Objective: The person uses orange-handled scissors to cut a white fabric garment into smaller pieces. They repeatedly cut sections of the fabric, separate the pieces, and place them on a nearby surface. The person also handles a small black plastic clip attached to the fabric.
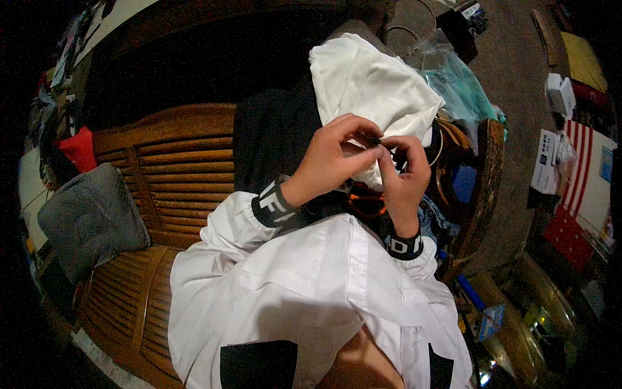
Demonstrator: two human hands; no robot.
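Note:
My left hand (332, 157) and my right hand (405, 174) meet in front of me, fingertips pinched close together. A tiny dark thing (374, 141) shows at the pinch; it is too small to name. Just beyond the fingers, a white cloth (372, 81) lies spread and creased over my dark-clothed lap. Its near end hangs behind and below my hands, so I cannot tell whether either hand grips it. Some black marks on the white cloth are partly hidden by my right hand.
I sit on a slatted wooden bench (184, 152), with a grey cushion (97, 214) and a red cloth (79, 148) to the left. At the right are a wooden armrest (487, 175), a clear and teal plastic bag (460, 84) and a white box (545, 161).

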